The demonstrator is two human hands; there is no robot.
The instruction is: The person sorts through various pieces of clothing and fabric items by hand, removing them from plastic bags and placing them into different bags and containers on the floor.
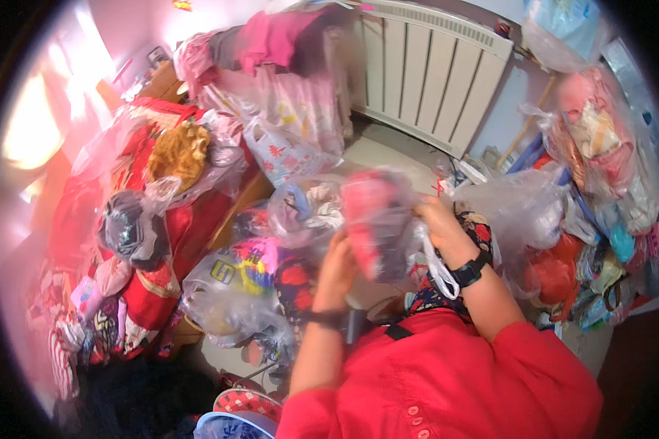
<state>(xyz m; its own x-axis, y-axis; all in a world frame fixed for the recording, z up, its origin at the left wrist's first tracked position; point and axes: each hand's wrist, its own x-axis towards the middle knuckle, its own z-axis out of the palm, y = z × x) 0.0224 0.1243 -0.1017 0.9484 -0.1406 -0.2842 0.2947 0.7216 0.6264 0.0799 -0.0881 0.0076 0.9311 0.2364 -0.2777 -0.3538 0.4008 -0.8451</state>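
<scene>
While the left hand (337, 265) grasps the lower left side of a clear plastic bag (377, 223) with red and dark contents, the right hand (441, 225) pinches its upper right side, a white plastic loop (433, 262) hanging by that wrist; blur hides how tightly either closes. With the held bag at the clock's centre and twelve pointing away from the wearer, handling it well likely means bearing its weight on the left palm and gathering the film in the right fingers, lest it tear. Near at nine sits a clear bag of pale cloth (324, 203); toward three, a puffed clear bag (516, 196) could snag the loop. Farther at nine runs a wooden edge (234, 212). Twelve looks roomiest, over pale floor (379, 151), until the white radiator (426, 72) just past twelve.
</scene>
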